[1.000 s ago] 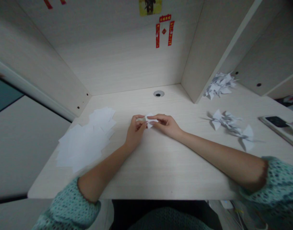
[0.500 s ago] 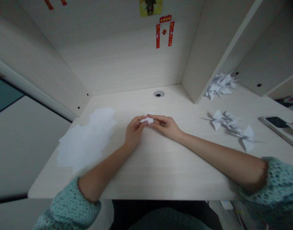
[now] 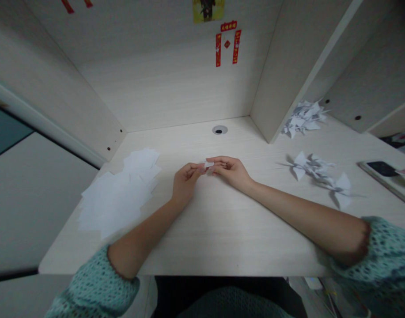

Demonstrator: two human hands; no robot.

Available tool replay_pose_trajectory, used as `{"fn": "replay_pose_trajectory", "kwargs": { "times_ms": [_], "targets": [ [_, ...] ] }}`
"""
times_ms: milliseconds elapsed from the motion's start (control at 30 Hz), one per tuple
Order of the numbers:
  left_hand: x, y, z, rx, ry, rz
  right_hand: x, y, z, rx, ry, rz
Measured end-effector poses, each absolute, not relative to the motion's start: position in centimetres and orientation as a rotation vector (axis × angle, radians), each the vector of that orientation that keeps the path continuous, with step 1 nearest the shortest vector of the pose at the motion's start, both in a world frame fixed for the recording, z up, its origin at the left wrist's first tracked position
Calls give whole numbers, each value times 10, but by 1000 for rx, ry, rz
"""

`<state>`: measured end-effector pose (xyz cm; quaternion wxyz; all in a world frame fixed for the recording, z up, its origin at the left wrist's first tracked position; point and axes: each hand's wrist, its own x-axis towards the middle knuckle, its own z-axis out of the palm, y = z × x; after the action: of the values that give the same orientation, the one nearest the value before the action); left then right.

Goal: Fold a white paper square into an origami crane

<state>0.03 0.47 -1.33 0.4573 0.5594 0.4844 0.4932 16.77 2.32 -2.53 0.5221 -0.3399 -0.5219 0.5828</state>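
Observation:
A small folded piece of white paper (image 3: 209, 164) is held just above the desk, between my two hands. My left hand (image 3: 186, 177) pinches its left side between thumb and forefinger. On the right side, the fingertips and thumb of my right hand (image 3: 231, 170) close on the paper's edge. My fingers cover part of it, so the exact fold is hard to make out. Left of my hands lies a spread stack of white paper sheets (image 3: 118, 198). Several folded paper cranes (image 3: 316, 170) lie to the right.
Another heap of folded white paper (image 3: 304, 117) sits behind the upright divider (image 3: 271, 110). A phone (image 3: 387, 174) lies at the far right. The desk (image 3: 215, 238) has a round cable hole (image 3: 220, 130) near the back panel, where red paper strips (image 3: 227, 44) are stuck.
The paper has shifted slightly right and shows less of its face. My left fingertips have moved right along it, and my right hand has changed its hold a little.

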Motion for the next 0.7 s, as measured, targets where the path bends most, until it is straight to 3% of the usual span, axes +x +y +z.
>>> {"fn": "replay_pose_trajectory", "kwargs": {
  "times_ms": [700],
  "targets": [
    [1,4,-10,1273,1234,1260,168,22,-20,-960,-1256,1243]
  ]
}}
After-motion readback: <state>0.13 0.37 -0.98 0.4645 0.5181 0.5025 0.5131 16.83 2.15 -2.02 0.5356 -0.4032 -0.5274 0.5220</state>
